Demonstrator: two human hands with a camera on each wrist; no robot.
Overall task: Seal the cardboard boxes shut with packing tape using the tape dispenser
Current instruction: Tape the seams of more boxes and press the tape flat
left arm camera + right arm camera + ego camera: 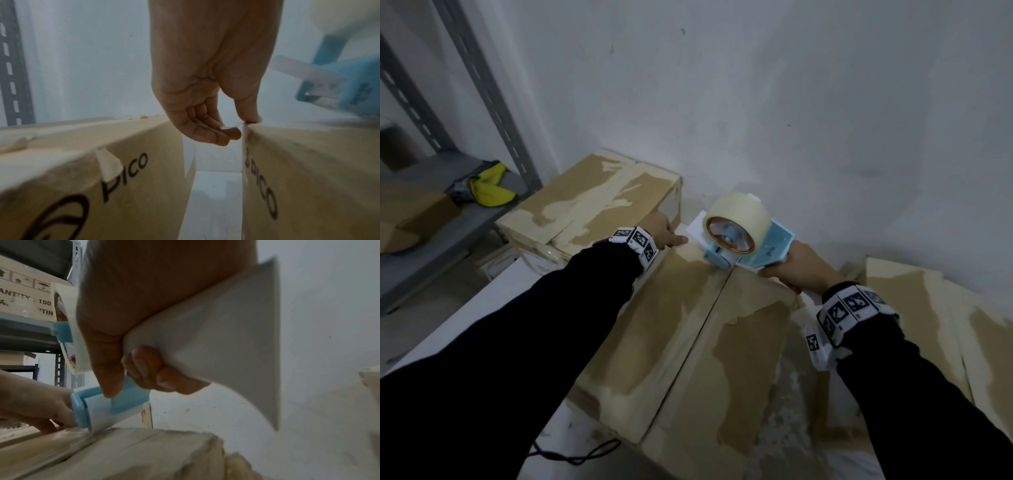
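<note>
A closed cardboard box (688, 342) lies in front of me, its centre seam running away toward the wall. My left hand (673, 237) is at the box's far edge. In the left wrist view the left hand (236, 128) has its thumb on the top edge and its curled fingers (205, 134) pinching the clear tape end against the side. My right hand (786, 270) grips the handle of the blue tape dispenser (774, 246), whose clear roll (739, 212) stands above the seam's far end. The dispenser's front roller (98, 410) touches the box top (123, 451).
A second cardboard box (592, 198) sits at the back left, a narrow gap from mine. Another box (928, 308) lies to the right. A grey metal shelf (424, 240) with a yellow item (489, 188) stands on the left. The white wall is close behind; a black cable (578, 455) lies below.
</note>
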